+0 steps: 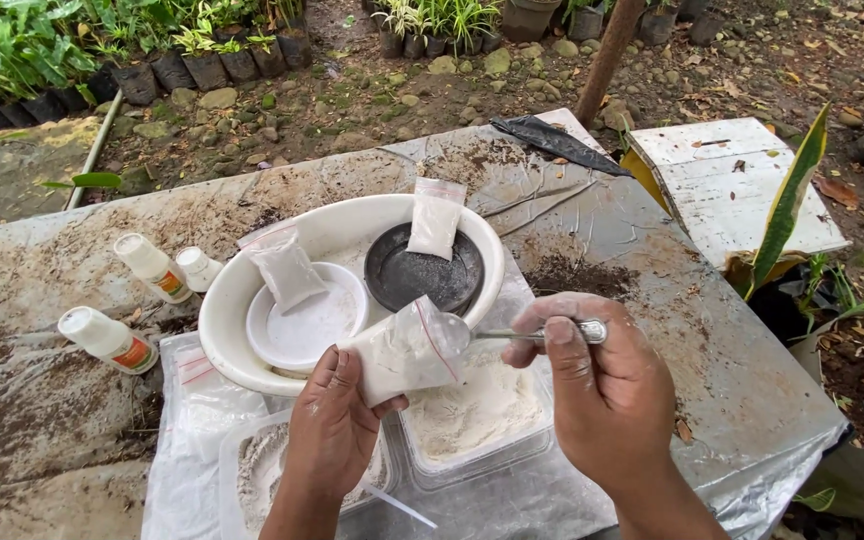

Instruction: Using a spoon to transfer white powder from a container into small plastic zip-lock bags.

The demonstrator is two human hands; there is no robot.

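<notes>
Our left hand (337,420) has its fingers clamped on a small clear bag (404,350), partly filled with white powder and held mouth-up just above the tubs. Our right hand (597,385) pinches the handle of a metal spoon (512,335), fingers closed tight on it, and the spoon's bowl sits right at the bag's open mouth.

Directly below the hands, a clear plastic tub (477,415) holds a heap of the same white powder, and a second tub (262,465) beside it holds a greyer powder. Beyond them stands a big white basin (214,320); inside it a small white bowl (307,320) and a black dish (422,272) each carry one filled, sealed bag (287,270), the other (436,218) leaning on the basin's rim.

So we judge two bags finished and a third underway, with plenty of powder left in the tub. Further out, three small white bottles (107,338) rest on the soil-smeared worktop (672,300), with potted plants (202,55) lining the ground behind.
</notes>
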